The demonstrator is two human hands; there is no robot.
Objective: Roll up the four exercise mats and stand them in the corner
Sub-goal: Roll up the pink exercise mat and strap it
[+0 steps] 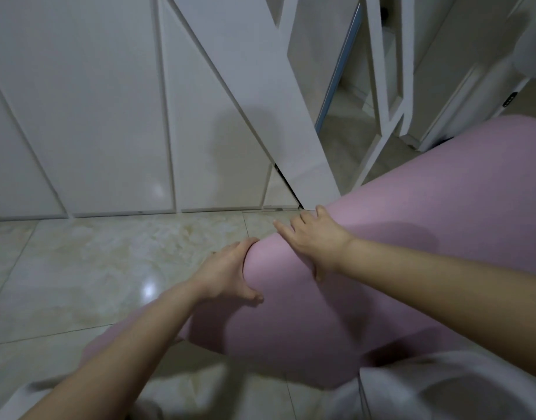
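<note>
A pink exercise mat (412,231), rolled into a thick cylinder, lies slanted from the lower middle up toward the right edge. My left hand (227,272) cups the roll's near left end, fingers and thumb curled round its rim. On top of the roll, a little farther along, my right hand (313,241) lies flat with the fingers spread and straight. A loose pink flap of the mat trails toward me under my left forearm. No other mats are in view.
White panelled wall (94,116) runs across the back, meeting the glossy marble-tile floor (109,253). A slanted white partition (276,101) with open gaps stands behind the roll. A white appliance and door frame (473,95) sit at the upper right.
</note>
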